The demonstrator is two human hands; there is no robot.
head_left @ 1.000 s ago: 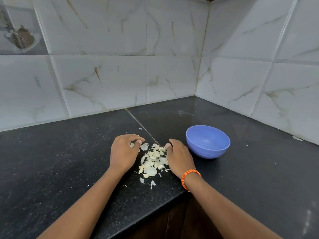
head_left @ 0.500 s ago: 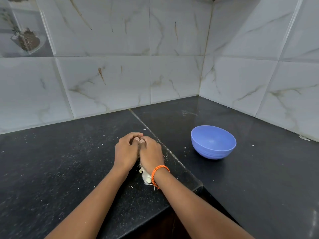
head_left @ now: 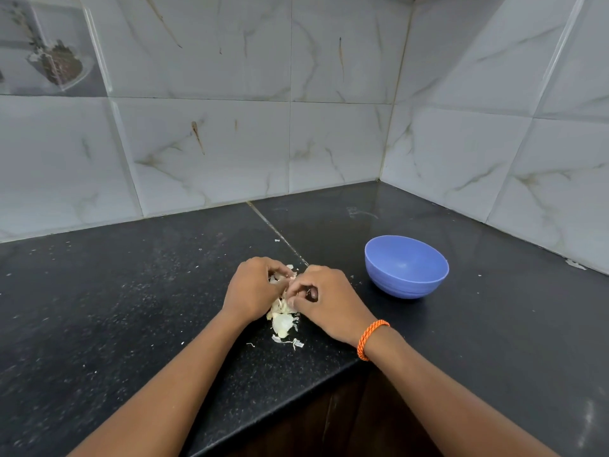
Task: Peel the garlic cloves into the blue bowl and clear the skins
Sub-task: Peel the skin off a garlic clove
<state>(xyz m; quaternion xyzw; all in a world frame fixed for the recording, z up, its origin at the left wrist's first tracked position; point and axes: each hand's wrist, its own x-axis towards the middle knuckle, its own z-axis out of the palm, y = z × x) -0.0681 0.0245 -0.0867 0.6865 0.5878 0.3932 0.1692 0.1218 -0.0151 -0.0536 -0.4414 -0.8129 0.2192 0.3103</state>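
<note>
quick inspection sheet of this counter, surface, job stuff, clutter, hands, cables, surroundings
surface: black speckled counter, with small white flecks scattered on it.
job's things: blue bowl stands upright to the right of the hands, apart from them; its inside cannot be seen. Pile of garlic skins lies between and under the hands.
clutter: a few loose skin scraps lie nearer the counter edge.
hands: left hand and right hand are close together over the pile, fingers curled round the skins. An orange wrist band is on the right wrist.
cables: nothing seen.
surroundings: white marbled wall tiles meet in a corner behind the counter.
</note>
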